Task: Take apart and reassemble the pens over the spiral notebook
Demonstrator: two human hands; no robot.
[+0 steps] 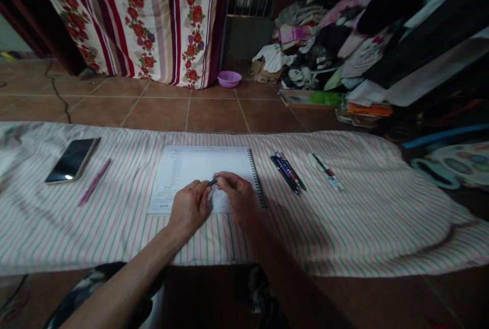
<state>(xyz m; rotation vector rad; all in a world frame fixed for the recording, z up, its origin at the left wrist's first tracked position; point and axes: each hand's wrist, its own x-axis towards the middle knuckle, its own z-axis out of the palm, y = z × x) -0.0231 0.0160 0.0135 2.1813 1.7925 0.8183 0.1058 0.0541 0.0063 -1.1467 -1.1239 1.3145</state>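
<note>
A spiral notebook (198,166) lies open on a pink-striped cloth (344,227). Both my hands rest on its lower edge. My left hand (190,208) and my right hand (239,197) are closed, and both pinch one small dark pen (213,182) between their fingertips. A few dark pens (288,172) lie in a bunch just right of the notebook. Further right is a white pen (327,171). A purple pen (94,181) lies left of the notebook.
A phone (72,160) lies face up at the far left of the cloth. Behind it is a tiled floor with a purple bowl (229,79), a floral hanging cloth (153,18) and a pile of clothes (344,28) at the right.
</note>
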